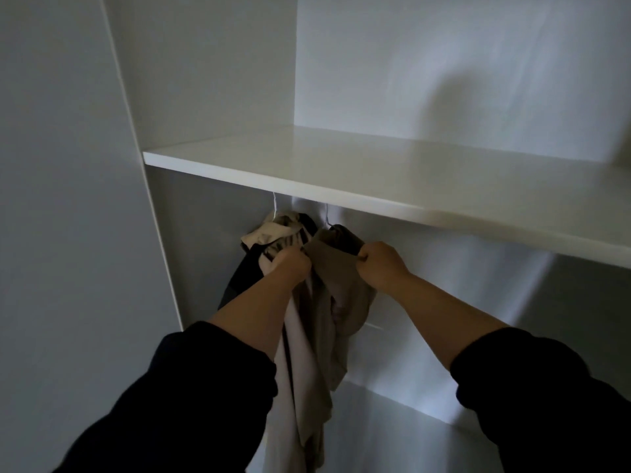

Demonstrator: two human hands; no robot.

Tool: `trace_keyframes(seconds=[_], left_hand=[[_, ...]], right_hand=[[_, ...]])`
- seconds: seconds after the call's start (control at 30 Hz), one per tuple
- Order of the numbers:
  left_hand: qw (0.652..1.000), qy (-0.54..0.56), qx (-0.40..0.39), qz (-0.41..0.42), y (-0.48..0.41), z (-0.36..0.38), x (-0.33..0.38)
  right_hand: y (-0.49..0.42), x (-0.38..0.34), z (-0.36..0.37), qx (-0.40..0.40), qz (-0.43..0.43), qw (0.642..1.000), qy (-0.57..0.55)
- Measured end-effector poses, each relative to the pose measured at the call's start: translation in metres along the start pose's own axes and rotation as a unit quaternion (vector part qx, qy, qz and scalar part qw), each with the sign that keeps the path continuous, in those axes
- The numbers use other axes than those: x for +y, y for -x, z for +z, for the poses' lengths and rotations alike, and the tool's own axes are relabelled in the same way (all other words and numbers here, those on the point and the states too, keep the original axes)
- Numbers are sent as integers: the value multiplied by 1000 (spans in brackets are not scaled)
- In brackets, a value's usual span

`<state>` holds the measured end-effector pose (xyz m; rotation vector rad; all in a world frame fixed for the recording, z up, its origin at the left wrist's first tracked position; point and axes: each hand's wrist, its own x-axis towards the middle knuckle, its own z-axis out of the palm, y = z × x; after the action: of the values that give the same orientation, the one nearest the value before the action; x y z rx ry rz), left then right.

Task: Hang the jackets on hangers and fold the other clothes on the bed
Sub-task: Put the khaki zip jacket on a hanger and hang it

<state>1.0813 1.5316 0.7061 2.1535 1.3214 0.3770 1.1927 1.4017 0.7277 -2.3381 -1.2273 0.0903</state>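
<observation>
Up close, our left hand [291,266] fisted on the tan jacket [333,273], our right hand [382,264] pinching its upper edge, cloth hanging between and below our fingers, hanger hook [327,218] just above them, dark garment [240,278] beyond our left knuckles.

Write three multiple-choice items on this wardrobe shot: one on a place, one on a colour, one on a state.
1. The jacket hangs: A) on top of the shelf; B) under the white shelf; C) on a door handle.
2. The jacket is: A) beige; B) red; C) bright green.
3. The right hand: A) lies flat and open; B) is out of view; C) grips the jacket.
Key: B, the hanger hooks run up behind the shelf's front edge; A, its cloth is tan-beige; C, the fingers curl round its shoulder.
</observation>
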Motion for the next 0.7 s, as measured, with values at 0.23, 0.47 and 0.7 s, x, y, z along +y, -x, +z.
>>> trace_keyframes(seconds=[0.23,0.47,0.7], left_hand=[[998,4,-49,42,-3,28,-17],[996,-53,-5,65,0,39,-23],[992,-92,3,92,7,52,-40]], right_hand=[[2,21,11,-11,-14,1000,7],[8,36,23,-16,-28,999,-5],[13,46,30,-28,-7,999,-29]])
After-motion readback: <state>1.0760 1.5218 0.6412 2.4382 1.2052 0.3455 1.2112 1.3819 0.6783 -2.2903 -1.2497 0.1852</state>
